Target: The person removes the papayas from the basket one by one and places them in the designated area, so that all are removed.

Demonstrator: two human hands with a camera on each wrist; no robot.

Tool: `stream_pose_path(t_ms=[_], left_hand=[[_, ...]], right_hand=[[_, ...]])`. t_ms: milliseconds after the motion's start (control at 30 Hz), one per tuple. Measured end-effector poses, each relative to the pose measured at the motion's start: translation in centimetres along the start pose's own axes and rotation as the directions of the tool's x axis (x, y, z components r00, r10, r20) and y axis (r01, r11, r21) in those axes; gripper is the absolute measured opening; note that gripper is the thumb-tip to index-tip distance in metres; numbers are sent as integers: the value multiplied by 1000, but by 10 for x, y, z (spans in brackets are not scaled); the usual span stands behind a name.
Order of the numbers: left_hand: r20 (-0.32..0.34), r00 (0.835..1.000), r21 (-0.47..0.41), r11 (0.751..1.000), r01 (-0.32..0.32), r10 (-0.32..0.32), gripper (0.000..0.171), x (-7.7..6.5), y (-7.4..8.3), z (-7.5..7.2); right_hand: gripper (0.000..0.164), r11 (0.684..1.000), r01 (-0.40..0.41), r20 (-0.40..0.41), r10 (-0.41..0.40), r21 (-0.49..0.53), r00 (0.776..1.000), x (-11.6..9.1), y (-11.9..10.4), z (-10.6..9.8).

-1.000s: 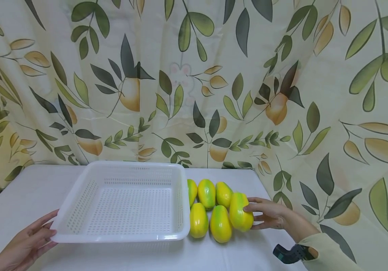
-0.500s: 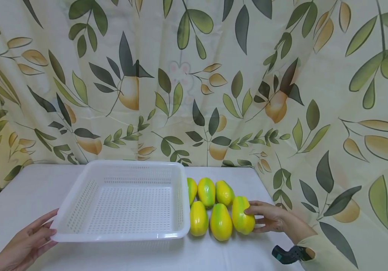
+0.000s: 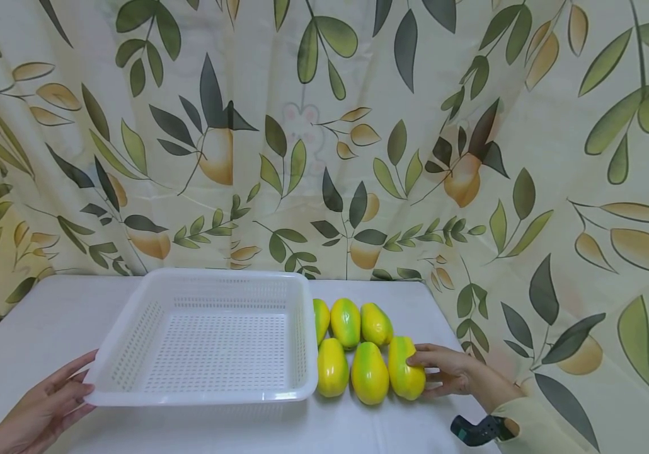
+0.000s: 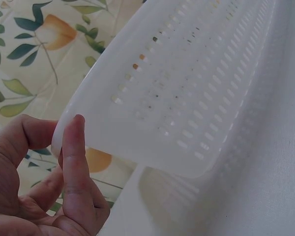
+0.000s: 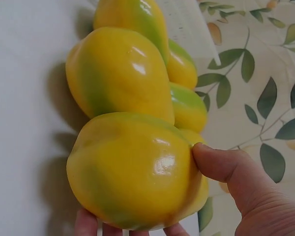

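Observation:
In the head view my right hand holds a glossy yellow-green papaya at the right front of a cluster. The right wrist view shows the thumb on one side of this papaya and the fingertips on the other. The neighbouring papaya lies just to its left. At the left, my left hand grips the near left corner of a white plastic basket. The left wrist view has the basket's rim pinched between thumb and fingers.
Several more papayas lie in two rows beside the basket, among them a back-row papaya. The basket partly hides the leftmost one. A white cloth covers the table. Behind it hangs a leaf-patterned curtain.
My right hand has lowered the papaya and brought it toward the front, level with the front row. The left hand and basket have stayed put.

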State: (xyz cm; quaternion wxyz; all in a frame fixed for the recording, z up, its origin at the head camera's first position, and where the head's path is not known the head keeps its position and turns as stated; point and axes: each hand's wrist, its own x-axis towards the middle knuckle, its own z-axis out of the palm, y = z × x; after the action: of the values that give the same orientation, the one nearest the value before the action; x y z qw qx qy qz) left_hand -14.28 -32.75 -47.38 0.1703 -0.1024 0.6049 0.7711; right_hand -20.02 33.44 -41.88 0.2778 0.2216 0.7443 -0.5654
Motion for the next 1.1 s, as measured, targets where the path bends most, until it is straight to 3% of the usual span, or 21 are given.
stream_pose_path(t_ms=[267,700,933,1100], left_hand=[[63,997,-13,999,-34,35,56,-2,-1,-2],[-46,999,64,998,13,-10,52,-4,-1,-4],[63,996,37,997,-68,66,52,1,-3,-8],[34,999,28,999,-23,22,51,4,-2,-6]], right_hand=[[74,1000,-10,-5,10,7,1000,4,5,1],[71,999,-43,16,42,23,999,8,7,6],[70,999,-42,18,42,30,999,10,6,4],[71,999,-37,16,37,26,999,10,5,1]])
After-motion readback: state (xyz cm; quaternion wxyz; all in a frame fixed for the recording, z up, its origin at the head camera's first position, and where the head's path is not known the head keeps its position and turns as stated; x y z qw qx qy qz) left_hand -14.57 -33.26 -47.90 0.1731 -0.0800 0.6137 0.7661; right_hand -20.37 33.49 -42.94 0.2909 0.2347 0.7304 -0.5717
